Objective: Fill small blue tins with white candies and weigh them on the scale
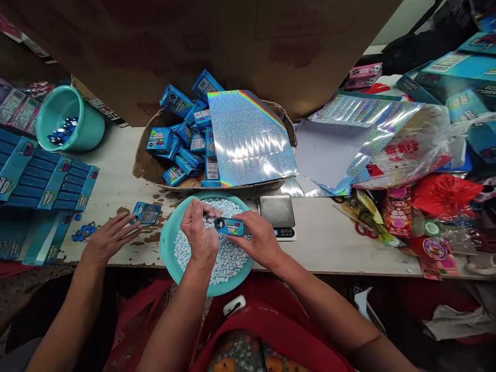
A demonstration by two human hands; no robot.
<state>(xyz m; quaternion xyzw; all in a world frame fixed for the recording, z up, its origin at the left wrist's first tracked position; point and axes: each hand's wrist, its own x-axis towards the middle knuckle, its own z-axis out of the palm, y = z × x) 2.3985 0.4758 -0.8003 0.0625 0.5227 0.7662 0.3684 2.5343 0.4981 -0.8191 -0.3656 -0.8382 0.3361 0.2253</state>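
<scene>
My right hand (261,240) grips a small blue candy box (231,227) labelled "CARAMELO MACIZO", its round opening facing left. Just beside that opening my left hand (199,232) is cupped, with several small white candies (210,222) at its fingers. Part of the left palm is turned from view. Both hands are above a turquoise basin (167,243) heaped with pale round candies (228,263).
Behind the basin, a cardboard tray (145,168) holds blue boxes under a shiny holographic sheet (251,139). A digital scale (277,212) stands right of it. At left, a co-worker's hand (110,235) reaches toward a blue box (147,213). A turquoise bucket (93,129) stands behind.
</scene>
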